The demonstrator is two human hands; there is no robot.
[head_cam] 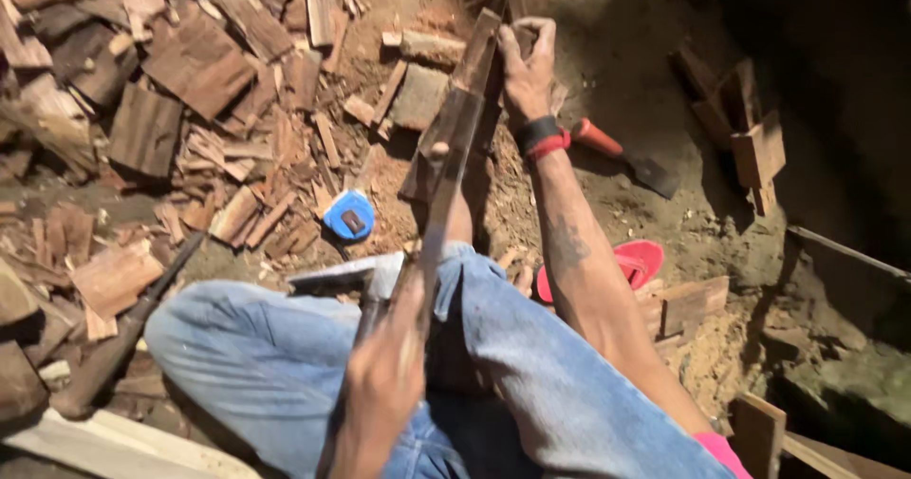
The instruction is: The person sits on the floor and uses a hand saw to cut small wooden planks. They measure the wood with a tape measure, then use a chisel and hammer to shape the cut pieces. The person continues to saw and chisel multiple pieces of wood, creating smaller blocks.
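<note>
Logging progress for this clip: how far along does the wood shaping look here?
Done: many wood chips and offcuts cover the ground, so much cutting seems finished. In hand: the right hand steadies the top of a long wooden piece stood on end, while the left hand holds a hatchet low against it. Left: the piece looks rough. A blue tape measure and a red-handled tool lie unused.

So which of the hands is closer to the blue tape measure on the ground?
The left. The left hand grips a handle in the lap, just below the blue tape measure. The right hand holds the plank's far end, farther off to the upper right.
</note>
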